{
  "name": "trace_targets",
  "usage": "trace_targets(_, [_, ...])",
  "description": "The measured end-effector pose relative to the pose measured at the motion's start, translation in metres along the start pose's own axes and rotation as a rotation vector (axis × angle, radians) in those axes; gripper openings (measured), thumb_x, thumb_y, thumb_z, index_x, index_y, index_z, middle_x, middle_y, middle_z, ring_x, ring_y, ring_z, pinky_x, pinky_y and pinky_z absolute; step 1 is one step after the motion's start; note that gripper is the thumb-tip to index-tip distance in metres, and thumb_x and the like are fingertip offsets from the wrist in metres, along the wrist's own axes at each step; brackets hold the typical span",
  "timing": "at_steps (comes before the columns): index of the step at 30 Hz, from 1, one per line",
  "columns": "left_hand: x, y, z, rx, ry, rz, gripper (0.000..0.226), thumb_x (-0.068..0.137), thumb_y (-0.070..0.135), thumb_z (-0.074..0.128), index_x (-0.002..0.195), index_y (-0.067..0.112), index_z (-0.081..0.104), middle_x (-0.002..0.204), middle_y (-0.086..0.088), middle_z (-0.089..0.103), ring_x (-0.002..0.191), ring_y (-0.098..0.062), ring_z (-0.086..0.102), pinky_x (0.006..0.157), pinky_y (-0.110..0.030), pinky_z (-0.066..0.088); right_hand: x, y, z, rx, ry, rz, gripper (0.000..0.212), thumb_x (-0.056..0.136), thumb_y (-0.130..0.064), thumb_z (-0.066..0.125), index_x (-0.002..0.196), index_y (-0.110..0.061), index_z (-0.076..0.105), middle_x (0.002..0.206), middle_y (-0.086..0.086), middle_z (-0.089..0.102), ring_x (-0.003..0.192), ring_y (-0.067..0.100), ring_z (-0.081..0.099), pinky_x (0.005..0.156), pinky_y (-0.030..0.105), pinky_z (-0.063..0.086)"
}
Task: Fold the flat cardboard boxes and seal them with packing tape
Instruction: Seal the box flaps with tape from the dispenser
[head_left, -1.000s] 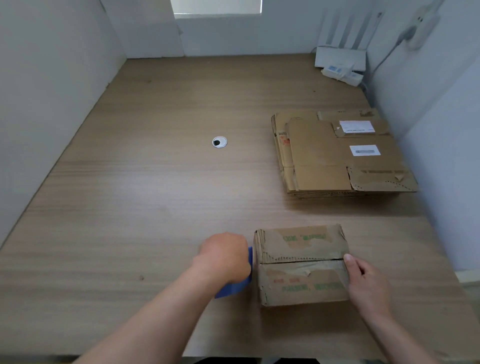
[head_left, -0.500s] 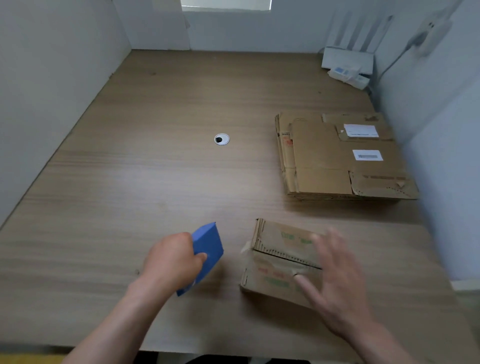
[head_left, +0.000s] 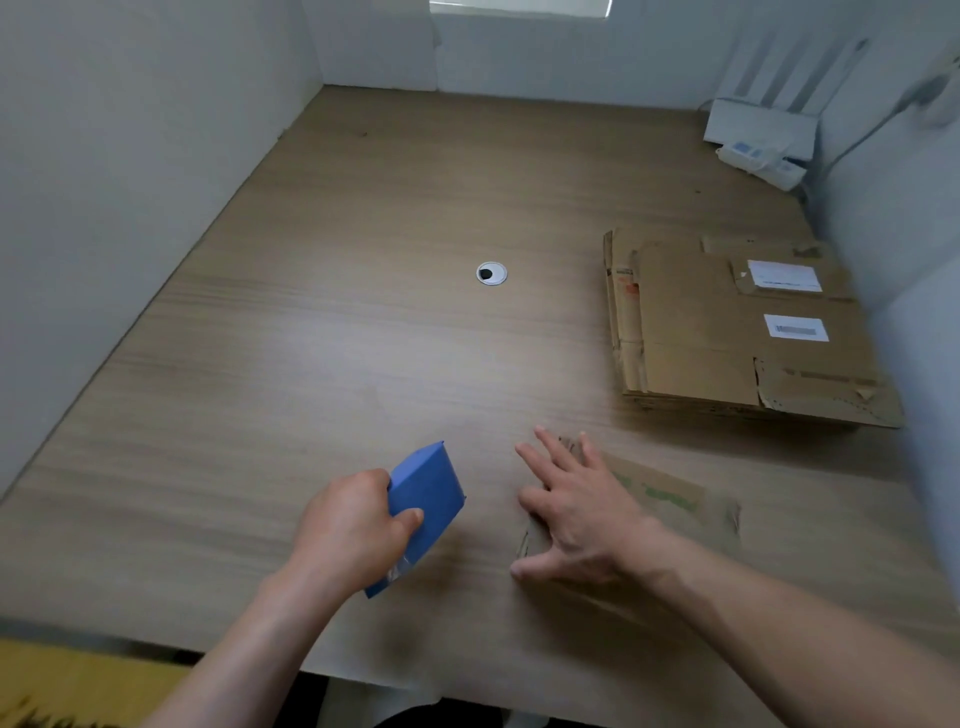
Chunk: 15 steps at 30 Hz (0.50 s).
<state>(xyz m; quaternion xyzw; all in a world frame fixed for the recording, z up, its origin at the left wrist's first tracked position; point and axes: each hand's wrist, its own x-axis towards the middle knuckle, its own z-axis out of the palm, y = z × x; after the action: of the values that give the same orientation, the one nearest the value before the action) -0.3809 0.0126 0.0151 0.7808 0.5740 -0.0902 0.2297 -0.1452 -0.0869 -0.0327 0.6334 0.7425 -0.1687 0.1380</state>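
A small folded cardboard box (head_left: 670, 504) with green print stands near the table's front edge, blurred by motion. My right hand (head_left: 576, 506) lies flat on its top with the fingers spread. To the left of the box, my left hand (head_left: 353, 525) grips a blue tape dispenser (head_left: 423, 499), held tilted above the table and apart from the box. A stack of flat cardboard boxes (head_left: 727, 332) with white labels lies at the right, farther back.
The wooden table (head_left: 311, 364) has a round cable grommet (head_left: 491, 273) near its middle. A white router (head_left: 761, 127) and a power strip (head_left: 758, 161) sit in the far right corner. White partition walls stand on the left, back and right.
My left hand pulled the blue dispenser away from the box's left side and lifted it. My right hand left the box's right side and came down flat on its top; the box turned.
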Motion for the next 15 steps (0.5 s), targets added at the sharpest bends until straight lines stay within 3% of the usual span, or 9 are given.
trace_targets(2, [-0.002,-0.002,-0.001,-0.008,0.000,-0.001,0.019,0.088,0.043,0.062,0.087,0.025,0.057,0.079,0.007,0.059,0.068,-0.011,0.059,0.056,-0.028,0.049,0.006,-0.002,-0.006,-0.014,-0.022,-0.034,0.089,0.074,-0.095,0.026,0.116,-0.027,0.065,0.165,0.007,0.016,0.154,0.030,-0.007,0.118,0.064,0.001])
trace_targets(5, [-0.003,-0.007,-0.005,-0.049,0.009,-0.014,0.020,0.088,0.041,0.063,0.084,0.023,0.057,0.078,0.006,0.060,0.069,-0.013,0.059,0.057,-0.030,0.048,0.003,-0.001,0.000,-0.043,0.008,0.029,0.095,0.072,-0.096,0.021,0.109,-0.023,0.070,0.139,0.005,0.052,0.144,0.030,0.029,0.113,0.060,0.015])
trace_targets(7, [-0.002,-0.011,-0.007,-0.084,0.032,-0.021,0.020,0.087,0.040,0.063,0.082,0.021,0.057,0.077,0.004,0.060,0.069,-0.015,0.060,0.060,-0.032,0.050,-0.006,0.001,0.014,-0.001,0.118,0.226,0.091,0.071,-0.097,0.024,0.098,-0.024,0.072,0.117,0.002,0.063,0.126,0.027,0.047,0.106,0.056,0.023])
trace_targets(9, [-0.001,-0.012,-0.010,-0.106,0.049,-0.017,0.020,0.087,0.040,0.062,0.082,0.021,0.058,0.076,0.004,0.061,0.069,-0.016,0.060,0.060,-0.033,0.050,-0.015,-0.001,0.023,0.056,0.221,0.496,0.085,0.070,-0.096,0.027,0.091,-0.026,0.071,0.104,-0.001,0.067,0.110,0.024,0.054,0.099,0.052,0.029])
trace_targets(12, [0.000,-0.007,-0.013,-0.128,0.052,0.009,0.021,0.087,0.041,0.063,0.086,0.020,0.061,0.078,0.003,0.062,0.071,-0.016,0.060,0.063,-0.035,0.053,-0.022,-0.004,0.022,0.129,0.149,0.713,0.090,0.072,-0.095,0.014,0.111,-0.031,0.064,0.117,-0.003,0.065,0.114,0.023,0.050,0.095,0.051,0.030])
trace_targets(15, [-0.001,0.005,-0.016,-0.198,0.006,0.073,0.019,0.086,0.039,0.067,0.088,0.021,0.064,0.079,0.003,0.064,0.072,-0.016,0.061,0.065,-0.039,0.054,-0.026,0.006,0.017,0.321,0.147,0.721,0.092,0.082,-0.087,0.014,0.150,-0.029,0.034,0.152,-0.001,0.045,0.141,0.023,0.035,0.110,0.060,0.020])
